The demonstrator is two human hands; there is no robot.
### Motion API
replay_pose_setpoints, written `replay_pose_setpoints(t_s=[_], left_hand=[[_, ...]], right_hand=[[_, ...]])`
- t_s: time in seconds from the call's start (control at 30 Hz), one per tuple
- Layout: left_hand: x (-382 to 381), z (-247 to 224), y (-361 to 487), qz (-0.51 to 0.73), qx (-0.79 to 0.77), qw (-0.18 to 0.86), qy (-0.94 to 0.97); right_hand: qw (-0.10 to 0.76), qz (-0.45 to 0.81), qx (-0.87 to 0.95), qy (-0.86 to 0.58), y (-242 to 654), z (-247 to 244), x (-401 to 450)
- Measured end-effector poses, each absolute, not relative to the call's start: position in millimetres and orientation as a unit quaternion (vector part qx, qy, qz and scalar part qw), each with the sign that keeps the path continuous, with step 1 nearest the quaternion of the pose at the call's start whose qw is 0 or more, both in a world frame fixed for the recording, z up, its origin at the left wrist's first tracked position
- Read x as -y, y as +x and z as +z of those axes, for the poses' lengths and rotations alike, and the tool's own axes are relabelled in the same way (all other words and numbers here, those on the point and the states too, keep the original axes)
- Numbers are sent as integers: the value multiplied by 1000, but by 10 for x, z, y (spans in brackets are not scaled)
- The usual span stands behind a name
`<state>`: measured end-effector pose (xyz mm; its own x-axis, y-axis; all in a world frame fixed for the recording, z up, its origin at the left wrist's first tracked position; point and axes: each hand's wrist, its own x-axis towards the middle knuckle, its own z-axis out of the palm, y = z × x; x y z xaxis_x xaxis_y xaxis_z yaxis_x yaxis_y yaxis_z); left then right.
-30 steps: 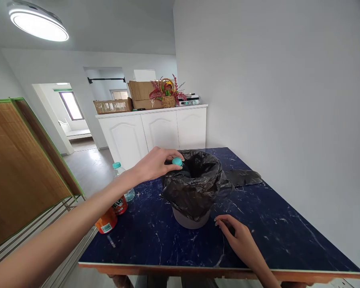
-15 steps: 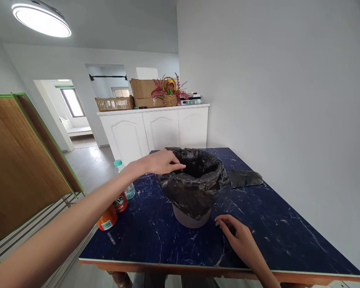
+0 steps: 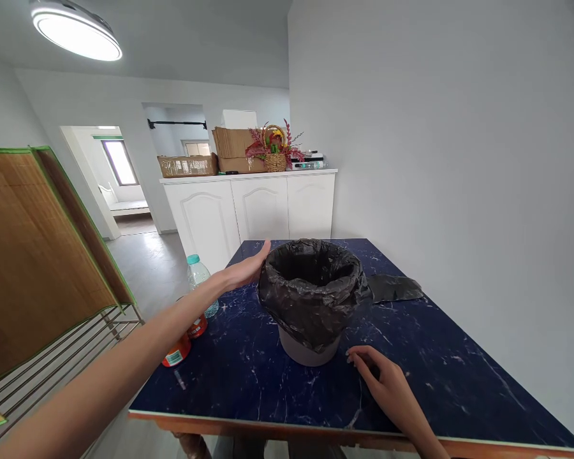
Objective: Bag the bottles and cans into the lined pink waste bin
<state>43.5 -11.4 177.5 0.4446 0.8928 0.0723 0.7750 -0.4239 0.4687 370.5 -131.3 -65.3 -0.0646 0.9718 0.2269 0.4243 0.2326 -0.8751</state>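
Observation:
A grey bin (image 3: 307, 352) stands upright on the dark blue marbled table (image 3: 277, 395), lined with a black plastic bag (image 3: 310, 312) folded over its rim. At the bin's left side is my left hand (image 3: 249, 268), thumb up, its fingers mostly hidden behind the bag. My right hand (image 3: 380, 382) rests on the table at the bin's lower right, fingers curled with the fingertips together; nothing shows in them. Behind and right of the bin lies a flat piece of black plastic (image 3: 396, 288).
Left of the bin stand a clear bottle with a teal cap (image 3: 198, 271), a red can (image 3: 198, 327) and an orange can (image 3: 176, 352), partly behind my left forearm. Beyond the table is a white cabinet (image 3: 258, 207) bearing cardboard boxes and a flower basket (image 3: 274, 162).
My left hand has moved from over the bin's rim down to its outer left side. My right hand stays in place. The view has shifted slightly.

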Motion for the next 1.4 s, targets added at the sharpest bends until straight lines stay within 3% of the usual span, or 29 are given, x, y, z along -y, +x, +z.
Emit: replay_pose_setpoints(t_s=[0.1,0.33,0.6,0.73,0.83,0.9,1.0,1.17,1.4], left_hand=[[61,1836,262,160,-547,141,810],[59,2169,-498,183,-691,-108,691],[220,1908,-835,108,-753,-111,639],[338,2093,-618,168,-730,-160,643],[519,2449,-310,322,-634,-211,671],[691,2694,-36,452,-523,-208,692],[961,2921,416,502,-444,-161,724],[1118,2779,967,423,-407,-19,809],[784,2341,1277,305,-390,129,859]], right_hand=[[427,316,658,-534,3708,-652,1319],[442,318,653,-526,3718,-656,1323],[432,328,650,-532,3714,-650,1316],[428,334,648,-534,3714,-665,1306],[433,326,651,-532,3711,-665,1306],[436,327,651,-528,3709,-658,1312],[439,329,648,-528,3709,-645,1323],[436,328,652,-526,3717,-643,1324],[424,329,657,-529,3707,-648,1314]])
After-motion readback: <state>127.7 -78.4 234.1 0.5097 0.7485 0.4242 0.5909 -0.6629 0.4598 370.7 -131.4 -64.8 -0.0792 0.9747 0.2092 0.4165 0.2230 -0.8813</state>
